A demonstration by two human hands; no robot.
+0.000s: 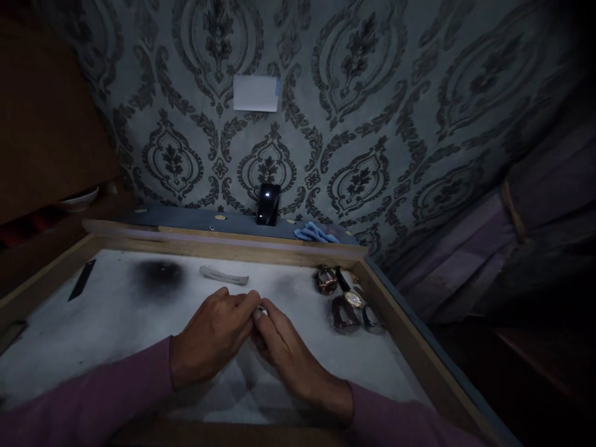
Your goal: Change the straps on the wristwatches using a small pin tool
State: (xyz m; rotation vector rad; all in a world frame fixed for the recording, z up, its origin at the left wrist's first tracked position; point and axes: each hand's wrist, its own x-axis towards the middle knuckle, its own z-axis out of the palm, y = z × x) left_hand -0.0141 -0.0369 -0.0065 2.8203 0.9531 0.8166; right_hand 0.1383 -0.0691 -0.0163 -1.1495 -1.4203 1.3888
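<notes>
Over the middle of a white-bottomed wooden tray, my two hands meet at the fingertips. My left hand has its fingers curled and pressed together. My right hand is closed too, thumb bent against the fingers. A small pale, shiny piece shows at the right thumb tip; most of it is hidden, so its kind is unclear. Just beyond the hands lies a light grey watch strap. Several wristwatches, one with a pale round dial, are grouped to the right of my right hand.
A dark flat strip lies at the tray's left. Behind the tray, a phone leans on the patterned wall, with a blue cloth to its right. White paper hangs above. A curtain is at the right.
</notes>
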